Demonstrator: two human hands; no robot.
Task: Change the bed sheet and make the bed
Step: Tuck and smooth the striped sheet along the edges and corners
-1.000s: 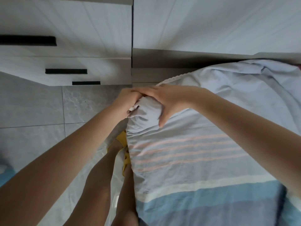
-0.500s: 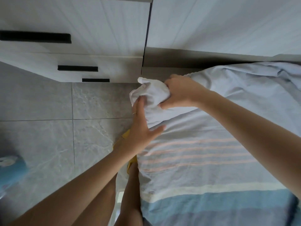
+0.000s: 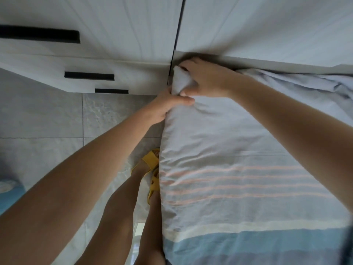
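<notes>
Bedroom, bed corner nearest the wardrobe (image 3: 114, 35): a person leans over a striped bed sheet (image 3: 238, 169) spread across the bed, both hands at its far-left corner. The right hand (image 3: 208, 81) is curled over a bunched sheet corner (image 3: 180, 81), fingers wrapped round it, hard up against the wardrobe base. The left hand (image 3: 168, 106) grips the sheet's side edge just below, thumb on top, other fingers tucked under & out of sight. The sheet covers the bed down to the bottom of frame, wrinkled, w/ looser folds at far right. Yellow sandals (image 3: 150, 161) stand on the tiled floor (image 3: 47, 115) beside the bed. Likely handling: thin cloth, light & limp, not slippery, creases easily and may ride back off a corner. Best held by the gathered corner & hem, as here, then drawn down under the mattress edge. The narrow gap to the wardrobe could pinch knuckles.
</notes>
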